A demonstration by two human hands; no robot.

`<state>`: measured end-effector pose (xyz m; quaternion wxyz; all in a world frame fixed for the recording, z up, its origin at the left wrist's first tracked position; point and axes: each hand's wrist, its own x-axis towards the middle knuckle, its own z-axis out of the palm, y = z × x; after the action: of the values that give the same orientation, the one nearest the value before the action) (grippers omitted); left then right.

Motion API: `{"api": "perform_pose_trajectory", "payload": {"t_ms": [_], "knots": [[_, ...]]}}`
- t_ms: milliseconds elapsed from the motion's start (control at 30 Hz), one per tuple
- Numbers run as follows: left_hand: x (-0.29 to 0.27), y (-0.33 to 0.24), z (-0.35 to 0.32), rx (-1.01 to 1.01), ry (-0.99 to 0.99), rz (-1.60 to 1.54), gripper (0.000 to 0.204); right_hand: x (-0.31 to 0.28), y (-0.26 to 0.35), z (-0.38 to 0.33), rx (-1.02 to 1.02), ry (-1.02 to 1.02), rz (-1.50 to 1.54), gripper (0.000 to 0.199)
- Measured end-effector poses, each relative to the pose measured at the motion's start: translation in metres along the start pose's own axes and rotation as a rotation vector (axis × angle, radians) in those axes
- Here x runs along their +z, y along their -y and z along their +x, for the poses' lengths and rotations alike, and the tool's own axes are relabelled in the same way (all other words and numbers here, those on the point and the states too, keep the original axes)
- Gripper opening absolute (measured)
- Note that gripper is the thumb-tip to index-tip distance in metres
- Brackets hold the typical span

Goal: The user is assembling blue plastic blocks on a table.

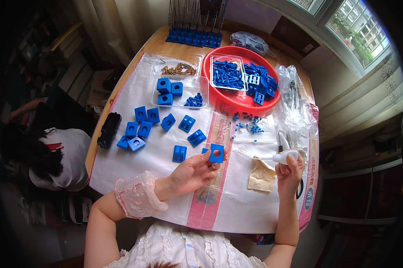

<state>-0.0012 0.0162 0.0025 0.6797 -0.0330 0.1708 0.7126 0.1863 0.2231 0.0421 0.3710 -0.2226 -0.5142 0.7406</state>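
My left hand (189, 176) grips a blue plastic block with a round hole (216, 154) between thumb and fingers, just above the covered table. In my right hand (291, 175) is a small white squeeze bottle (284, 156), its thin nozzle pointing left toward the block. A folded tan cloth or paper (261, 175) lies below the nozzle. Left of my left hand, several similar blue blocks (143, 129) are spread on the sheet. Curved, ribbed blue pieces (179, 153) lie closer to the hand.
A red round tray (273, 105) carries a clear box of small blue parts (228, 75). Clear containers hold brass-coloured pins (179, 69) and blue blocks (164, 85). Springs on rods (194, 29) stand at the back. A black case (109, 130) sits left; another person (60, 156) sits beyond.
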Motion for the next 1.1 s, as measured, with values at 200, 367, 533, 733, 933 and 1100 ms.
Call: {"api": "perform_pose_trajectory", "payload": {"t_ms": [200,367,533,733,933,1100], "knots": [[-0.002,-0.002,-0.003,-0.051,-0.04,0.074,0.05,-0.002,0.001,0.001,-0.003,0.011,0.002,0.013],[-0.003,-0.005,-0.006,-0.091,-0.072,0.074,0.049,-0.001,0.002,0.001,-0.014,0.034,-0.005,0.014],[-0.005,-0.007,-0.005,-0.084,-0.048,0.091,0.048,0.0,0.001,0.0,-0.021,0.04,-0.034,0.015],[-0.003,-0.006,-0.006,-0.093,-0.071,0.097,0.048,0.004,0.001,-0.001,-0.02,0.036,-0.059,0.015],[0.001,-0.007,-0.007,-0.099,-0.055,0.117,0.048,0.008,0.002,-0.001,-0.018,0.015,-0.069,0.016],[0.002,-0.008,-0.007,-0.097,-0.066,0.132,0.047,0.009,0.002,-0.001,-0.014,0.015,-0.081,0.016]]}}
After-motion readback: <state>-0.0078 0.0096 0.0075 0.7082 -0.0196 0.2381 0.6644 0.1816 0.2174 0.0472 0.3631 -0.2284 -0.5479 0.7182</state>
